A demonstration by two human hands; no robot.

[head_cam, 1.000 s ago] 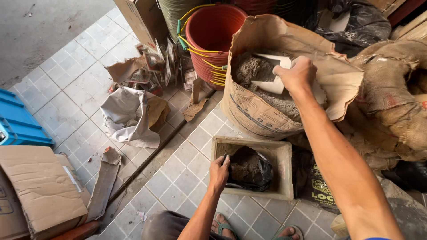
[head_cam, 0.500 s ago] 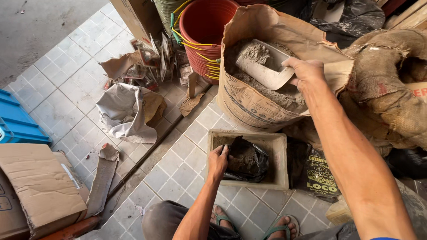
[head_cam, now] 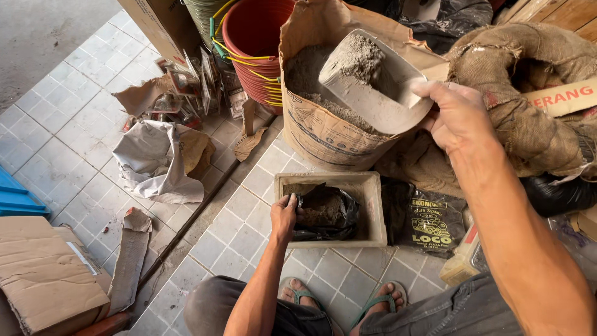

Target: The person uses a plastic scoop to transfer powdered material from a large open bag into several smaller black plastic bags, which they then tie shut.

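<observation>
My right hand [head_cam: 458,116] grips a grey scoop [head_cam: 373,84] heaped with grey powder, lifted above the open brown paper sack [head_cam: 323,134] of the same powder. My left hand [head_cam: 284,216] holds open the edge of a black plastic bag [head_cam: 329,214] that sits inside a rectangular concrete-coloured tray [head_cam: 373,211] on the tiled floor. The bag has some grey powder in it. My feet in green sandals [head_cam: 379,305] are just below the tray.
A red bucket [head_cam: 252,37] stands behind the sack. Burlap sacks [head_cam: 528,87] pile at the right, with a dark printed bag [head_cam: 429,224] beside the tray. Crumpled paper [head_cam: 152,165], torn cardboard [head_cam: 43,274] and a blue object [head_cam: 15,193] lie at the left.
My right hand has raised the scoop out of the sack, now full of powder. My left hand stays on the black bag; the camera has moved closer.
</observation>
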